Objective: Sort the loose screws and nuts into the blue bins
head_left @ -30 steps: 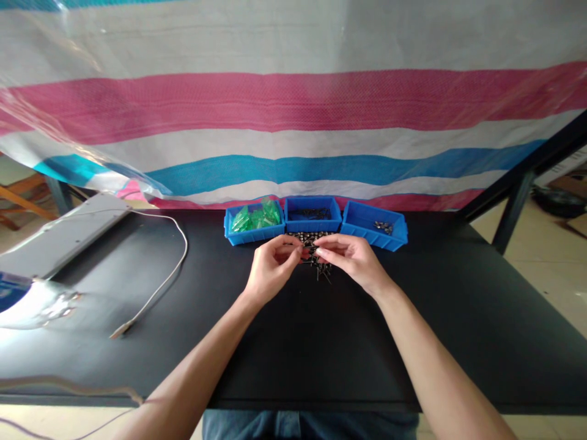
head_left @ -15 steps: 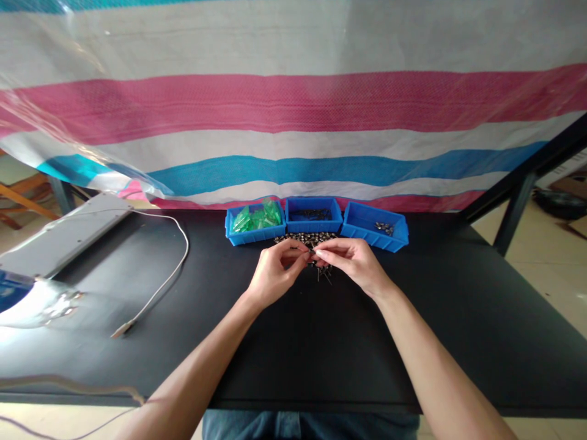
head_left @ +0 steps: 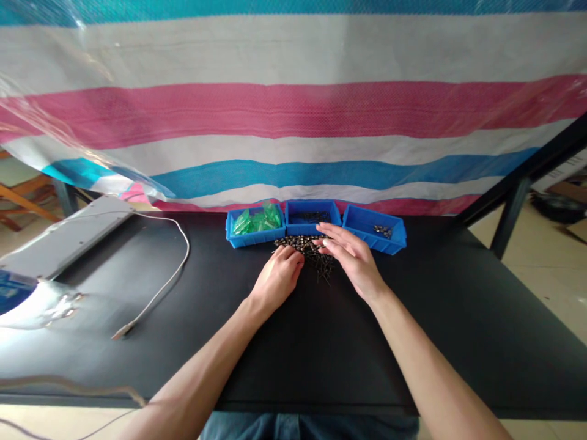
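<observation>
A pile of small dark and metallic parts [head_left: 321,264] lies on the black table in front of three blue bins. At the pile's left edge is my left hand [head_left: 280,272], its fingers curled together; what they grip, if anything, is hidden. My right hand [head_left: 352,255] hovers over the pile's right side with fingers apart, near the middle bin's front. The left bin [head_left: 259,238] holds green plastic pieces [head_left: 257,221]. Dark small parts [head_left: 314,217] lie in the middle bin [head_left: 312,228]. A few shiny metal parts [head_left: 382,231] sit in the right bin [head_left: 380,244].
A white cable [head_left: 172,275] curves across the table's left side, beside a grey metal box [head_left: 77,235] and a clear plastic bag [head_left: 41,305]. A striped sheet [head_left: 275,110] hangs behind the bins. At the right stands a black frame leg [head_left: 511,217].
My hands have moved apart from their joined position over the pile. The left went down and left with fingers curled; the right opened its fingers and lifted off toward the middle bin.
</observation>
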The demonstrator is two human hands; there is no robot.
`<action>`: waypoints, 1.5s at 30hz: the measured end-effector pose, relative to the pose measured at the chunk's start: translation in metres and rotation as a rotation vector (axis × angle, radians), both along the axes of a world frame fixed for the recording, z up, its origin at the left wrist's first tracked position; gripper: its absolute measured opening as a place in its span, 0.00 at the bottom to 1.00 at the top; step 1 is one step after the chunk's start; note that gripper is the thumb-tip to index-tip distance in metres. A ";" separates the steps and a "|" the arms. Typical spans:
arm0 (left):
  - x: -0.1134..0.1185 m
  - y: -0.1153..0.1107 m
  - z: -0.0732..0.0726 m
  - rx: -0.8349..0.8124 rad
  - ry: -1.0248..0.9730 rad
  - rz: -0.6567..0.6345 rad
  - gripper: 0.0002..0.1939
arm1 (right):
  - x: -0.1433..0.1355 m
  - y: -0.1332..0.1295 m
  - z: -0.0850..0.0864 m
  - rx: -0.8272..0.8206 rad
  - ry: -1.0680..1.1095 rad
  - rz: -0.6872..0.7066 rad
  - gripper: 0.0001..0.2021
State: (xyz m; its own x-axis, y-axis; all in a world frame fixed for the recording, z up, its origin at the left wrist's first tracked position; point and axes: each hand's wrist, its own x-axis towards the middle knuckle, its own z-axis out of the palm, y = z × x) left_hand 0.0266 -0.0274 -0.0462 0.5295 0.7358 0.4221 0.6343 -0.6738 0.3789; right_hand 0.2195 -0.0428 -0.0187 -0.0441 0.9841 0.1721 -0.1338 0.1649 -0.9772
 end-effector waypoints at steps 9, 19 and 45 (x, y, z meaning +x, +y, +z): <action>-0.001 0.000 0.008 0.016 -0.011 0.039 0.06 | 0.001 -0.003 0.008 -0.003 0.008 -0.020 0.17; -0.003 0.000 0.017 -0.310 -0.610 0.008 0.04 | 0.009 -0.004 0.009 0.096 -0.314 -0.028 0.12; -0.005 -0.002 0.021 -0.301 -0.662 0.003 0.10 | 0.001 -0.005 0.003 -0.016 -0.237 0.160 0.17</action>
State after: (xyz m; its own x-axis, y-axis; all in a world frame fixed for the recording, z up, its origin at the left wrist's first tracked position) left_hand 0.0218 -0.0291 -0.0252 0.2311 0.8717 0.4321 0.2095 -0.4783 0.8528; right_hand 0.2207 -0.0482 -0.0156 -0.2367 0.9638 0.1228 0.0760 0.1443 -0.9866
